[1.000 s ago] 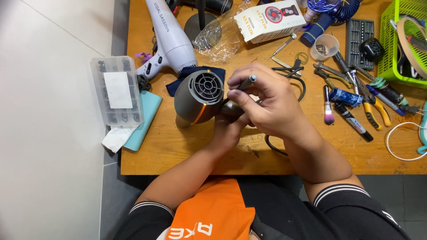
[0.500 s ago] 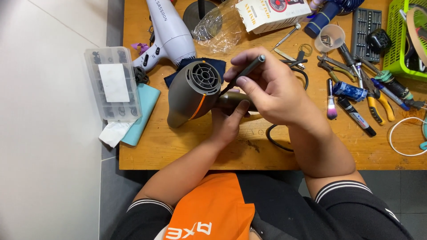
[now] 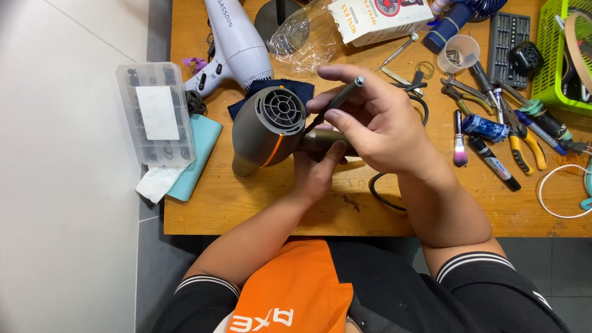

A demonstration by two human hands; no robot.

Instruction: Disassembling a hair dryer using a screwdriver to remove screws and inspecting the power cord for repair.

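wooden workbench (image 3: 259,203) clutter aside, the grey hair dryer (image 3: 265,126) near its front edge is gripped by the left hand (image 3: 317,169) while the screwdriver (image 3: 336,102), pinched in the right hand (image 3: 376,126), is best kept square.

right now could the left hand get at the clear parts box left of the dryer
Probably not at once. The left hand is wrapped around the grey hair dryer's handle, so it is busy. The clear parts box lies beyond the dryer at the table's left edge, with nothing lying between.
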